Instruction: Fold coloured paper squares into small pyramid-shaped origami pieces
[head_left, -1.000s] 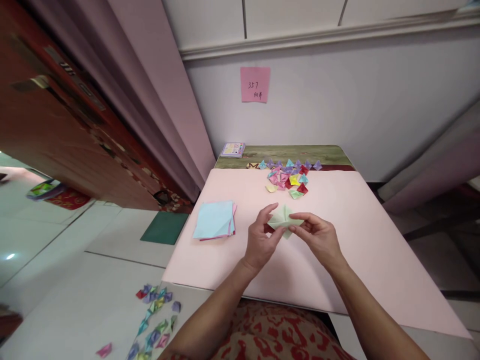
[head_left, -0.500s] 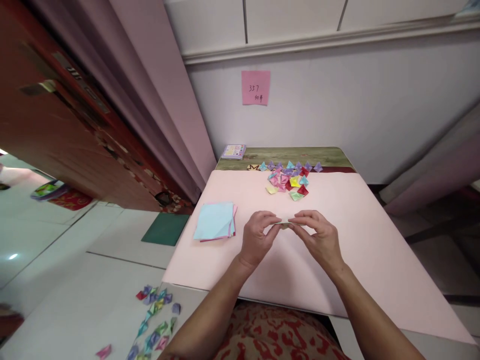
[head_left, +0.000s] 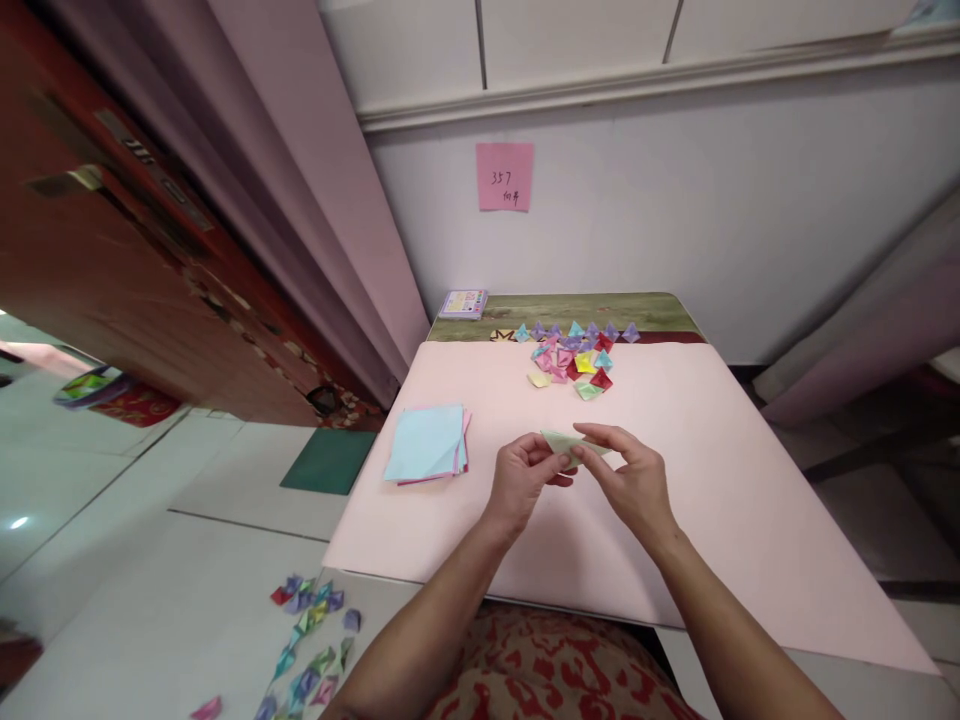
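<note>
A pale green folded paper piece [head_left: 564, 443] is held just above the pink table cover [head_left: 720, 500], near its middle. My left hand [head_left: 523, 481] pinches its left side with fingers closed. My right hand [head_left: 632, 478] pinches its right side from above, fingers curled on it. Behind the hands, at the table's far edge, lies a pile of several small folded paper shapes [head_left: 574, 353] in pink, purple, blue, yellow and red. A stack of square paper sheets [head_left: 427, 443], light blue on top, rests to the left of my left hand.
A small printed paper pack [head_left: 463, 303] sits on the far left corner of the wooden table. Several folded shapes [head_left: 311, 640] lie scattered on the floor at lower left. A pink note [head_left: 504, 176] hangs on the wall. Curtain and wooden door stand left.
The green piece was spread open between the hands, then pressed flat low on the table, and now is lifted slightly as a narrower folded shape. Both hands stayed on it.
</note>
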